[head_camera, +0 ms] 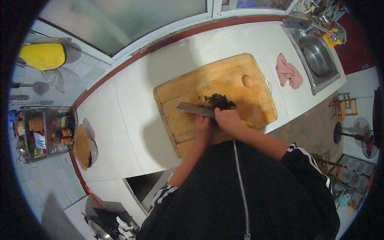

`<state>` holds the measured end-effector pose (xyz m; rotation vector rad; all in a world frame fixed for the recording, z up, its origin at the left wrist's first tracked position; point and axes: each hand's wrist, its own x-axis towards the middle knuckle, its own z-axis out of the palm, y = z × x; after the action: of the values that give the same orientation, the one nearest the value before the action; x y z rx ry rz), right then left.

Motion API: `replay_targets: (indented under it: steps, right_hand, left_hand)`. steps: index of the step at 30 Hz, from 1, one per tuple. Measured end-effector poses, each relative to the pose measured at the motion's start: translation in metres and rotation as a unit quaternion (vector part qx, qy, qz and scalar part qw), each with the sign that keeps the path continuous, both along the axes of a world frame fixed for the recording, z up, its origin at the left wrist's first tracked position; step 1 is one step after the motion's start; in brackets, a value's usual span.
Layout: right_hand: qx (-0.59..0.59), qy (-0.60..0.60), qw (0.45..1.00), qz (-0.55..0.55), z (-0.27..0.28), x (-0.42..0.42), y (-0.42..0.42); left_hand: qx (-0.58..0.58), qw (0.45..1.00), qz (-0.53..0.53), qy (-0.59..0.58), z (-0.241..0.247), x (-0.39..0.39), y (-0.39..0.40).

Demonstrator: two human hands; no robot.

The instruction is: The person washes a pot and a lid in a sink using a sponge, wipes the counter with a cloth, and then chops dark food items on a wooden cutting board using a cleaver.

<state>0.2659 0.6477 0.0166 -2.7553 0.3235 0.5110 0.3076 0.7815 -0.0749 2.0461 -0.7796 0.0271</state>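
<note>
A wooden cutting board (192, 81) lies on the white counter before me. My right hand (227, 120) is closed around the handle end of a cleaver (195, 109), whose broad blade points left across the board. Below the blade is my left hand (203, 127), its fingertips at the blade's near side; whether they press on it I cannot tell. A heap of dark chopped food (220, 101) sits just beyond the cleaver. Farther right on the board rests a brown egg (247, 81). Something yellow (247, 123), perhaps the handle's end, shows beside my right wrist.
Right of the board, a pink cloth (288, 72) lies near the steel sink (318, 57). On the left end of the counter a round brown item (81, 147) covers a bowl. A rack (45, 133) of jars stands beyond. A pan (100, 229) is at lower left.
</note>
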Motion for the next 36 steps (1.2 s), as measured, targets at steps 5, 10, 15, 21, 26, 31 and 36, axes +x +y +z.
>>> replay_targets:
  steps: [5, 10, 15, 21, 26, 31, 36]
  right_hand:
    - [0.028, -0.153, 0.988, 0.019, -0.033, -0.002, -0.020]
    - [-0.021, 0.008, 0.999, 0.047, 0.006, -0.038, -0.038]
    - [-0.015, 0.049, 0.998, 0.040, 0.014, -0.062, -0.031]
    - [-0.011, -0.009, 1.000, 0.025, -0.011, -0.001, -0.003]
    - [0.020, -0.099, 0.994, 0.042, -0.021, 0.001, -0.020]
    - [-0.021, 0.022, 0.999, 0.033, 0.012, -0.035, -0.034]
    - [0.002, 0.038, 0.998, 0.040, 0.015, -0.056, -0.034]
  left_hand:
    - [0.039, 0.996, -0.041, -0.072, 0.021, -0.001, 0.001]
    - [0.027, 0.999, -0.019, -0.021, 0.000, -0.004, 0.005]
    - [-0.001, 0.999, 0.003, 0.053, -0.006, -0.010, 0.004]
    - [0.042, 0.994, -0.017, -0.096, 0.015, -0.001, 0.001]
    - [0.043, 0.995, -0.028, -0.088, -0.001, 0.003, 0.004]
    - [0.065, 0.992, -0.019, -0.105, 0.001, -0.003, 0.007]
    - [-0.017, 1.000, 0.002, 0.002, 0.011, -0.006, -0.001]
